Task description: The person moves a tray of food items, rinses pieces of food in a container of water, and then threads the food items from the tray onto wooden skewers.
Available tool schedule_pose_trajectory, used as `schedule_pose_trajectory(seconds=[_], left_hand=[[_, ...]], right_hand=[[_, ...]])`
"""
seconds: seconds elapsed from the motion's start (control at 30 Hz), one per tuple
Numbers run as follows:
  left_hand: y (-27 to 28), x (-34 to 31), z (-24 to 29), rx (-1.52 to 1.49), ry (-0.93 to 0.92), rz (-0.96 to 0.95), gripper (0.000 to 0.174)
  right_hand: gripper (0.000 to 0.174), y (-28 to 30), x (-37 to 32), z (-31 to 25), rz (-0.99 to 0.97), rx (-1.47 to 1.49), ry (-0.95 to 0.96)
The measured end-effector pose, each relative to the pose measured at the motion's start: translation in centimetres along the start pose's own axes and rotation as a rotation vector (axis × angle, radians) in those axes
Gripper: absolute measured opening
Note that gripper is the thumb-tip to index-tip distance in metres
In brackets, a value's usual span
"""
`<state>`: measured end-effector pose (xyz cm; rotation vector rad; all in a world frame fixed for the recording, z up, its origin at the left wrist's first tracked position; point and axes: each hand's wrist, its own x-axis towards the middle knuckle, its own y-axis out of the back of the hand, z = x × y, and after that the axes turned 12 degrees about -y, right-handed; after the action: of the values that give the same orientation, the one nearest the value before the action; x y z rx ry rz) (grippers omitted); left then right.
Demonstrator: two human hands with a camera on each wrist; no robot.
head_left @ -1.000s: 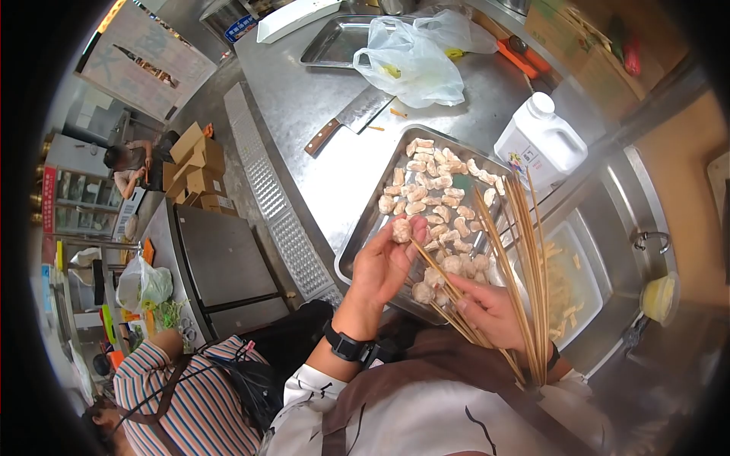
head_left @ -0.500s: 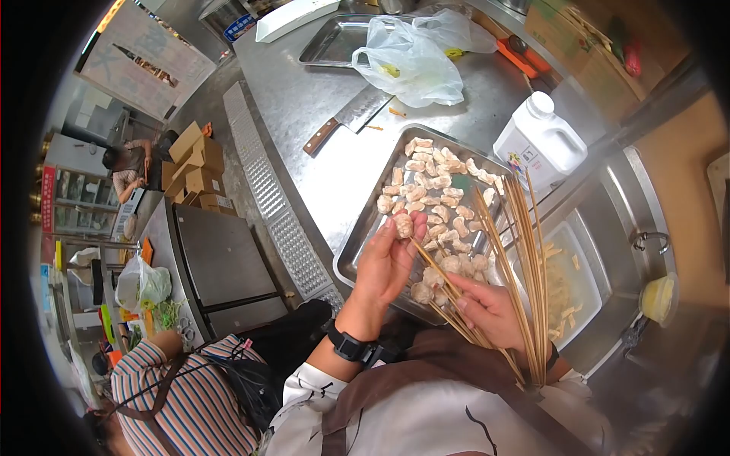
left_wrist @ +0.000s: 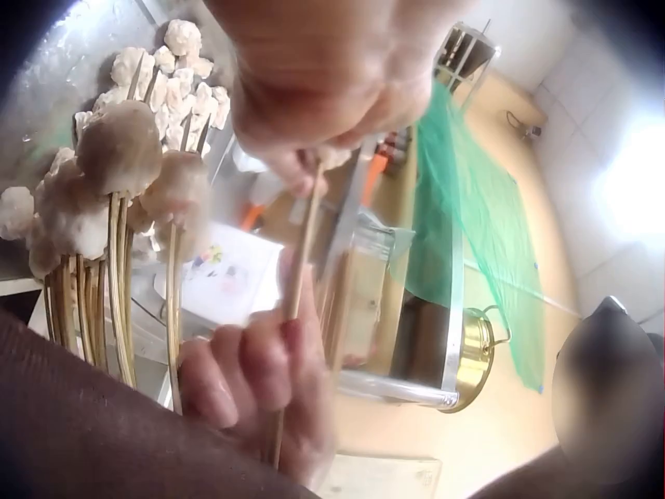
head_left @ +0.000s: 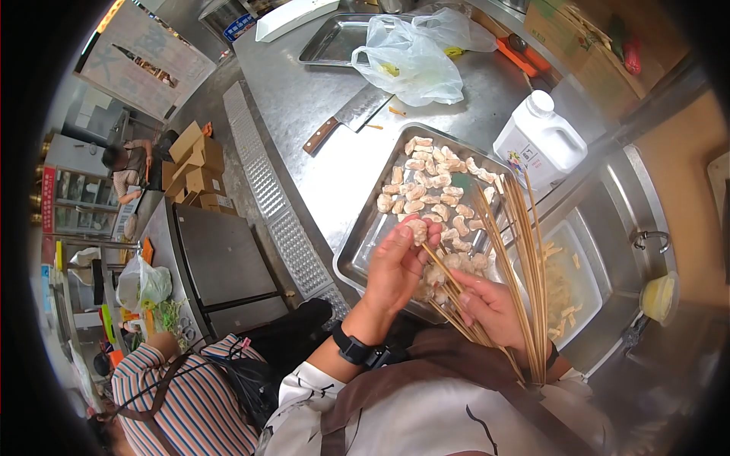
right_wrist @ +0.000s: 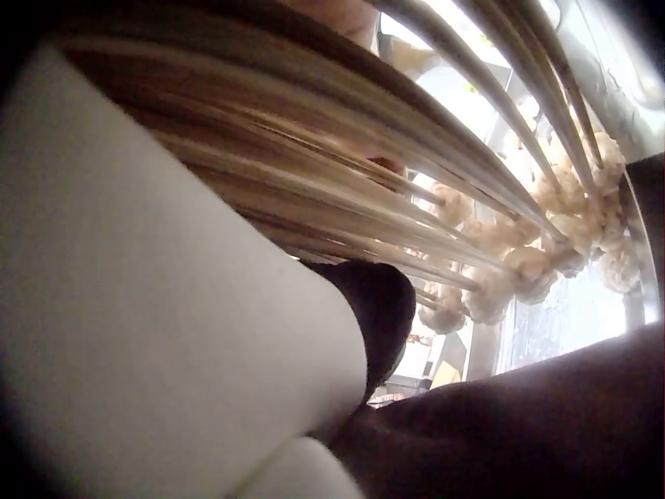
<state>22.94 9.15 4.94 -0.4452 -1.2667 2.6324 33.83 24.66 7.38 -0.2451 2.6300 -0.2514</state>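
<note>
My left hand (head_left: pixel 394 266) pinches a pale, lumpy ball of food (head_left: pixel 417 230) between thumb and fingers, over the near edge of the metal tray (head_left: pixel 351 251). A wooden skewer (head_left: pixel 442 266) runs from that ball back to my right hand (head_left: pixel 490 308), whose fingers curl round it and other skewers. More skewers (head_left: pixel 538 289) fan upward beside the right hand. Balls on skewer ends (left_wrist: pixel 120 151) show in the left wrist view, and several (right_wrist: pixel 530 272) in the right wrist view. Floured pieces (head_left: pixel 426 178) lie on the tray.
Beyond the tray lie a cleaver (head_left: pixel 346 118), plastic bags (head_left: pixel 414 64) and another metal tray (head_left: pixel 327 45). A white jug (head_left: pixel 540 140) stands at the tray's right. A white tub (head_left: pixel 593 292) with cut strips sits in the sink. Another person in stripes (head_left: pixel 186 403) is at lower left.
My left hand and the ball have moved slightly right and nearer my right hand. The right hand has barely moved.
</note>
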Motion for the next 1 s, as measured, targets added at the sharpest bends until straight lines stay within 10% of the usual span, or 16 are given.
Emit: schedule_pose_trajectory(seconds=[1.0], left_hand=[[-2.5, -3.6, -0.5, 0.261, 0.154, -0.018, 0.026]], right_hand=[[0.044, 0.2, 0.0, 0.4, 0.022, 0.047, 0.024]])
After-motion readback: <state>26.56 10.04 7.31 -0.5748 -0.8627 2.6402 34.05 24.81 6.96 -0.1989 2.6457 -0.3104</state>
